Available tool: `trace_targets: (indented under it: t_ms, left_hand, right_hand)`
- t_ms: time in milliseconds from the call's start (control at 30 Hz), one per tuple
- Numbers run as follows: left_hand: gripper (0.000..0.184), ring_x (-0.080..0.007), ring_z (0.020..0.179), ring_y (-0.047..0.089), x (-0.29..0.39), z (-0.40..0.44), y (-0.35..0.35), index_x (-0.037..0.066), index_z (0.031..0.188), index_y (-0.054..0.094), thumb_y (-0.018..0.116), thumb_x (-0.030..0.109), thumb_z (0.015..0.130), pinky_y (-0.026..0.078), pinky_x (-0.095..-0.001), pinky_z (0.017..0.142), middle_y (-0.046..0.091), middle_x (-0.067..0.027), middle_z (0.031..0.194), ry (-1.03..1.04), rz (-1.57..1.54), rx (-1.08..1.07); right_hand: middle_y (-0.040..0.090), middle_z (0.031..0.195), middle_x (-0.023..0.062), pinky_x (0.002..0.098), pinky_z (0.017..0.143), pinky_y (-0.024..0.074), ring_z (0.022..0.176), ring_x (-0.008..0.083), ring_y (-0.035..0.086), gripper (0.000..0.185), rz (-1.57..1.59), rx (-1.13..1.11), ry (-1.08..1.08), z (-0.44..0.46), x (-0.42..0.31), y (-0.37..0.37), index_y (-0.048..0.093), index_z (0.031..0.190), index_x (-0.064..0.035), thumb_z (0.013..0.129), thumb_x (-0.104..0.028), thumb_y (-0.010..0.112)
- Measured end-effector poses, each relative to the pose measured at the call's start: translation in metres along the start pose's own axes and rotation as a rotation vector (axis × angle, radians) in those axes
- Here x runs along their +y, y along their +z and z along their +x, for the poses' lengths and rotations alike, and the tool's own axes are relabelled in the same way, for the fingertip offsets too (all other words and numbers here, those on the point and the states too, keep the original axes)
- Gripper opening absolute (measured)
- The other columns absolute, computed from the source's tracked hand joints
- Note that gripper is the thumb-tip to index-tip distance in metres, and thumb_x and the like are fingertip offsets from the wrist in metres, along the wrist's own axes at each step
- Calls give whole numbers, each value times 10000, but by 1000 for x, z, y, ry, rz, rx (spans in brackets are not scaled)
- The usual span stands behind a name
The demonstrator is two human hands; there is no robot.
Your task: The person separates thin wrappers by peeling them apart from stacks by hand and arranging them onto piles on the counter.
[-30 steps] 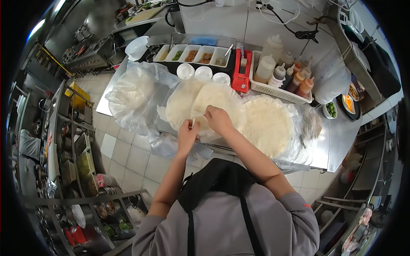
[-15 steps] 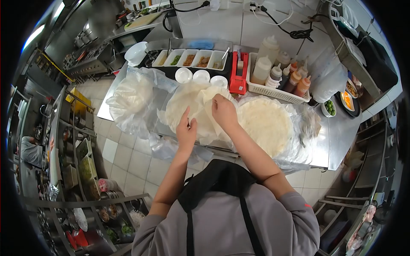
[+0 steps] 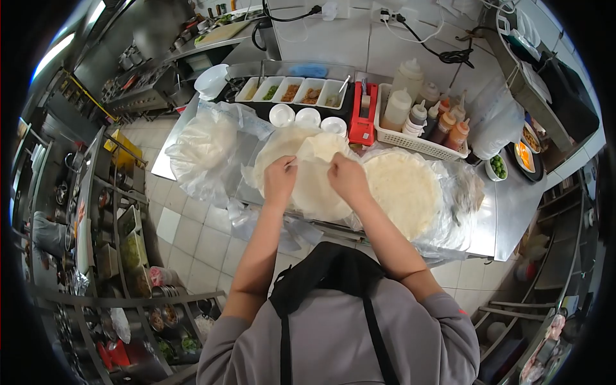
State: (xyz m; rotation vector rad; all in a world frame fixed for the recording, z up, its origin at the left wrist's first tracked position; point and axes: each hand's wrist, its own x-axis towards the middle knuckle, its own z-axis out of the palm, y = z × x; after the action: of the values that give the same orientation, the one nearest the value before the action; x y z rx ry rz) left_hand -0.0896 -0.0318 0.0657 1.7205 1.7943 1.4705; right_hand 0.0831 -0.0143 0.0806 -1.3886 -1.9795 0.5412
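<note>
My left hand [image 3: 280,182] and my right hand [image 3: 348,177] are both closed, fingertips pinching a thin, pale round wrapper [image 3: 316,168]. A part of this sheet is raised and folded over between them, above a stack of similar wrappers [image 3: 269,154]. Just right of my right hand lies a second pile of pale round wrappers [image 3: 404,192] on clear plastic. The fingers partly hide the gripped edges.
A bunched plastic bag [image 3: 202,144] lies left on the steel counter [image 3: 497,221]. Behind are small white bowls [image 3: 308,118], white topping containers [image 3: 292,90], a red tape dispenser [image 3: 363,115] and a basket [image 3: 420,145] of squeeze bottles. Limes [image 3: 496,168] sit at the right.
My left hand has gone from spread fingers to a pinch on the wrapper, moving slightly up. My right hand has lowered and shifted right, still holding the sheet.
</note>
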Motion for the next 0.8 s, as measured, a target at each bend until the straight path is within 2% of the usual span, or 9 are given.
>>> trace_targets:
  t_ms: [67, 100, 200, 300, 467, 567, 667, 767, 800]
  left_hand:
    - [173, -234, 654, 601, -8, 1, -4, -27, 864, 620, 566, 120, 789, 447, -298, 596, 636, -156, 766, -41, 56, -62]
    - [159, -192, 630, 598, -8, 1, -5, -23, 865, 622, 561, 107, 797, 442, -278, 583, 643, -133, 750, -63, 83, -92]
    - [206, -102, 658, 577, -1, -4, 0, -16, 961, 617, 558, 117, 815, 438, -250, 588, 640, -56, 784, -230, -246, -248]
    - [271, -60, 697, 553, 14, -8, 5, -15, 1047, 588, 560, 128, 819, 435, -219, 607, 616, -15, 815, -222, -428, -321]
    - [308, -101, 705, 584, 19, -10, -2, -4, 1089, 577, 555, 101, 801, 465, -228, 642, 629, -41, 856, -431, -730, -274]
    - [297, -124, 751, 600, 10, -11, -3, 17, 1074, 585, 559, 103, 790, 482, -248, 683, 628, -53, 895, -544, -932, -281]
    - [281, -154, 785, 612, -4, -12, 0, 24, 1054, 589, 560, 140, 800, 495, -275, 706, 630, -62, 908, -642, -1034, -274]
    - [288, -178, 809, 615, -24, -12, 4, 20, 1050, 584, 562, 183, 813, 501, -297, 718, 629, -73, 924, -693, -1080, -277]
    - [294, -184, 817, 615, -24, -11, 4, 19, 1051, 582, 562, 196, 817, 502, -303, 722, 628, -77, 932, -703, -1092, -281]
  right_hand:
    - [602, 798, 187, 450, 692, 459, 794, 363, 578, 146, 8, 52, 148, 6, 7, -17, 534, 835, 0, 726, -96, 531]
    - [601, 829, 186, 448, 708, 458, 825, 358, 574, 174, -16, 68, 103, 7, 10, -19, 532, 862, 3, 725, -103, 546]
    - [594, 911, 182, 435, 750, 457, 907, 341, 562, 282, -37, 112, -15, 9, 15, -14, 524, 947, 8, 722, -144, 598]
    - [591, 937, 169, 403, 766, 462, 929, 314, 560, 403, 61, 123, -78, 13, 11, 6, 522, 1008, 9, 710, -225, 661]
    - [616, 831, 140, 331, 712, 473, 805, 262, 598, 415, 342, -63, 3, 31, 19, 18, 586, 921, 10, 684, -308, 711]
    - [621, 736, 118, 315, 650, 472, 699, 238, 605, 295, 407, -147, 98, 29, 10, 16, 603, 803, 4, 706, -262, 686]
    - [621, 691, 97, 283, 616, 473, 642, 179, 600, 203, 411, -36, -15, 26, 14, 36, 599, 792, 2, 748, -190, 650]
    - [615, 691, 112, 293, 597, 468, 623, 193, 594, 160, 340, 53, -114, 25, 15, 45, 589, 784, 6, 747, -148, 614]
    - [609, 689, 129, 314, 597, 466, 626, 223, 593, 150, 354, 88, -68, 25, 15, 44, 580, 772, 7, 739, -138, 603]
